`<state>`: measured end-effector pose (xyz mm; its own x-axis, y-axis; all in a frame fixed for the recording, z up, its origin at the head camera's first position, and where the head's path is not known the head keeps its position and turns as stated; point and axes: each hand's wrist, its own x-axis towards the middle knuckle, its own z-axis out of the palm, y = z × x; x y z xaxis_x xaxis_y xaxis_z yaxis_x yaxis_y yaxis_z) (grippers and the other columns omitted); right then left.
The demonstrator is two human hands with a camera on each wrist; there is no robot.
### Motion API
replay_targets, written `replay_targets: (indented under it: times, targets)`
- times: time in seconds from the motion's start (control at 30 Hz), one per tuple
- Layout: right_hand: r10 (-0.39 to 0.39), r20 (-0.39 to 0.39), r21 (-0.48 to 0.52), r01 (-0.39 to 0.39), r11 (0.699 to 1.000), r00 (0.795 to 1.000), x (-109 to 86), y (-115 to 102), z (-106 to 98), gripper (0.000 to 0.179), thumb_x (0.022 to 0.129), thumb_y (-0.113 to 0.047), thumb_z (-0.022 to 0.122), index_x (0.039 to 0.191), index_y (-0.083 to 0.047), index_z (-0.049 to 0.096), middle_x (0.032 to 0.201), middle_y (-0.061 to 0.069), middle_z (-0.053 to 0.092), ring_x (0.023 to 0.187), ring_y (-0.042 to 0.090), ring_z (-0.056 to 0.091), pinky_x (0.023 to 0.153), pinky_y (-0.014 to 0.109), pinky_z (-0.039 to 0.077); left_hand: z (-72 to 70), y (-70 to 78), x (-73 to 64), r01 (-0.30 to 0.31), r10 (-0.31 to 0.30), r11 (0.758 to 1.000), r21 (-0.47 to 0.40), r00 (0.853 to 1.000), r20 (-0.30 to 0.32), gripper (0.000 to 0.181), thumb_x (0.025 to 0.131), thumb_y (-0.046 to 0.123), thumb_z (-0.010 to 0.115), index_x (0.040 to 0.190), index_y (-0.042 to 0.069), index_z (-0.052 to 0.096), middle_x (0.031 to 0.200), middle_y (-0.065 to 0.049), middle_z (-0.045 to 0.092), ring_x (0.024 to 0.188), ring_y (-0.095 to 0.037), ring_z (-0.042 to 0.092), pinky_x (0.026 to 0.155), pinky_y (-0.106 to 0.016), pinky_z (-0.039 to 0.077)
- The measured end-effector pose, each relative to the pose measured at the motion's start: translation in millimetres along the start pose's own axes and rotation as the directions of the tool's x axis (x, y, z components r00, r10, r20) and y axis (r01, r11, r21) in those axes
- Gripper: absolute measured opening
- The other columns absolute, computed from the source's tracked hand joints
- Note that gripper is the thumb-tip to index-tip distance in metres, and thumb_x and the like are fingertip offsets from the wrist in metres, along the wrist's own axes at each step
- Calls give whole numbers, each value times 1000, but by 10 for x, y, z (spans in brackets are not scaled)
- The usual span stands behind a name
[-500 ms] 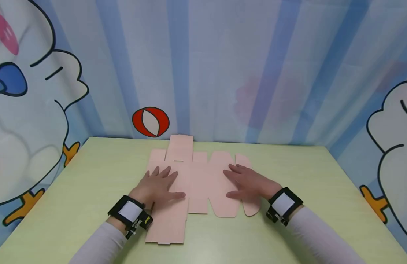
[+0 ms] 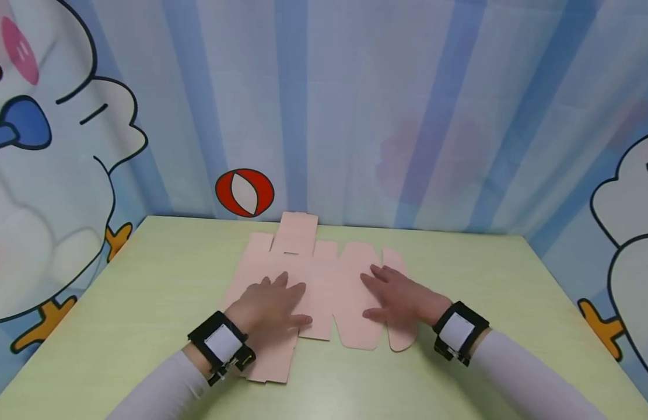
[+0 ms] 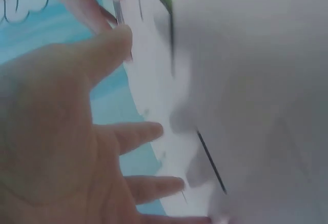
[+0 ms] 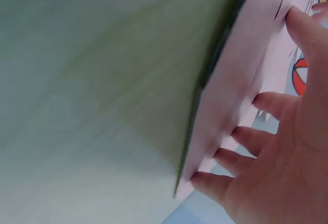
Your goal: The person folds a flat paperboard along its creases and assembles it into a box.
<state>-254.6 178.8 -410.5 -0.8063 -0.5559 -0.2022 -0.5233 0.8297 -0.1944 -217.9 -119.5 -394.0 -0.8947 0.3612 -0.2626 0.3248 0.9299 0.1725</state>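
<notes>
A pink cardboard box blank (image 2: 324, 291) lies spread out on the table, with flaps, slots and cut panels along its edges. My left hand (image 2: 268, 306) rests over its left panel, fingers and thumb spread. The left wrist view shows that hand's (image 3: 56, 131) straight fingers beside the cardboard (image 3: 246, 101), which looks nearly white there. My right hand (image 2: 399, 297) lies on the panels at the right end. In the right wrist view, fingertips of the right hand (image 4: 271, 147) touch the cardboard surface (image 4: 230, 85) near its long edge. Neither hand grips anything.
The pale yellow-green table (image 2: 145, 291) extends on both sides and in front of the blank. Behind it hangs a blue striped curtain (image 2: 344, 116) with cartoon figures and a red-and-white ball (image 2: 245, 192) printed on it. The blank's top tab reaches the table's back edge.
My left hand has moved slightly right, and the left part of the cardboard now sits a little skewed, its top tab farther right. The right hand stays on the right-end panels.
</notes>
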Motion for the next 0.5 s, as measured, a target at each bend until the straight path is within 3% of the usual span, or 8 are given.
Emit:
replay_targets:
  times: [0.2, 0.37, 0.5]
  targets:
    - [38, 22, -39, -37, 999, 999, -96, -91, -24, 80, 94, -51, 59, 156, -11, 29, 162, 21, 24, 149, 43, 25, 119, 55, 30, -10, 148, 19, -20, 20, 999, 33, 1000, -16, 75, 89, 61, 60, 150, 20, 43, 153, -20, 42, 130, -50, 48, 108, -58, 42]
    - [-21, 14, -135, 22, 991, 1000, -161, -123, -110, 71, 90, -44, 68, 144, -6, 45, 143, 22, 48, 127, 41, 49, 106, 52, 43, 39, 166, 69, -47, 50, 994, 99, 998, -34, 75, 87, 59, 65, 148, 20, 46, 143, -19, 49, 116, -45, 55, 96, -53, 51]
    - [-71, -18, -158, 67, 985, 997, -174, -71, -190, 59, 87, -39, 72, 137, -11, 54, 135, 18, 56, 119, 37, 55, 99, 54, 48, 54, 151, 114, -76, 82, 986, 145, 996, -38, 69, 89, 53, 67, 147, 22, 48, 140, -16, 52, 112, -41, 57, 92, -50, 54]
